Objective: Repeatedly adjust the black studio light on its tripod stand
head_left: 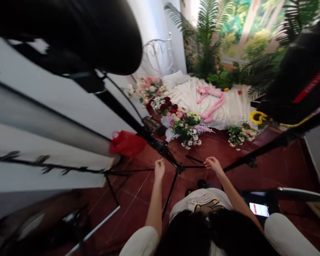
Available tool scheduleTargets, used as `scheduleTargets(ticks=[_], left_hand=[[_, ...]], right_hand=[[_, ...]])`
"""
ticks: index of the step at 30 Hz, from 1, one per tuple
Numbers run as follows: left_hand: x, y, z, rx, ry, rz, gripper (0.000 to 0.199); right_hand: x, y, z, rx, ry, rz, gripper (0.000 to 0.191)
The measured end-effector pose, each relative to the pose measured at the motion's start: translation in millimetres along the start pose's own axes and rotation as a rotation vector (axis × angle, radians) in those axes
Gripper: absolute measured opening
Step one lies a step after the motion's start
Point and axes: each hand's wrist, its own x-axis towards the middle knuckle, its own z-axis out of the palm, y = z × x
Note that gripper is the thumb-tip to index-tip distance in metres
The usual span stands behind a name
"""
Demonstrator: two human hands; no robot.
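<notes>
A left hand (160, 170) and right hand (213, 164), both half-curled, flank a black light stand (128, 117), any hold unclear; stiff, probably top-heavy, it suits mid-pole gripping.

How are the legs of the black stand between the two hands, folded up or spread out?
Spread out. The black stand has thin legs pointing different ways over the red floor.

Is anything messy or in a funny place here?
A little. The red plastic bag sits slumped on the tiled floor, looking out of place near the neat flowers. The pink plush toy sprawls with its long limbs bent on the rumpled white sheet. I see no spills.
</notes>
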Motion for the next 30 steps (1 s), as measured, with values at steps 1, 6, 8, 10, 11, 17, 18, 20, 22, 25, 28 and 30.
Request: scheduleTargets(ticks=[1,6,8,10,11,17,18,20,22,25,28,30], left_hand=[[2,13,-4.6,-0.032,0.076,0.03,0.048],[0,79,-0.2,-0.199,0.105,0.222,0.048],[-2,96,7.5,-0.217,0.041,0.246,0.049],[-2,102,14.6,-0.207,0.023,0.247,0.049],[-2,103,17.6,-0.198,0.034,0.246,0.049],[1,100,27.3,-0.178,0.138,0.274,0.048],[1,100,28.3,-0.187,0.149,0.275,0.048],[1,101,30.0,-0.209,0.171,0.271,0.05],[1,102,31.1,-0.23,0.183,0.262,0.051],[1,102,30.8,-0.259,0.168,0.249,0.052],[2,101,29.4,-0.276,0.154,0.238,0.053],[3,101,28.7,-0.275,0.151,0.238,0.053]], right_hand=[[5,-1,12,-0.036,-0.06,0.006,0.018],[30,-13,77,-0.286,-0.356,-0.063,0.015],[41,-28,105,-0.445,-0.461,-0.224,0.011],[50,-49,132,-0.633,-0.53,-0.469,0.011],[53,-62,145,-0.733,-0.543,-0.607,0.015],[56,-136,206,-1.463,-0.619,-1.038,0.042],[55,-144,214,-1.573,-0.64,-1.056,0.046],[55,-158,226,-1.753,-0.689,-1.092,0.048],[58,-166,237,-1.881,-0.743,-1.137,0.04],[66,-174,248,-1.978,-0.815,-1.193,0.029],[75,-177,254,-1.999,-0.892,-1.222,0.026],[79,-176,254,-1.997,-0.915,-1.241,0.027]])
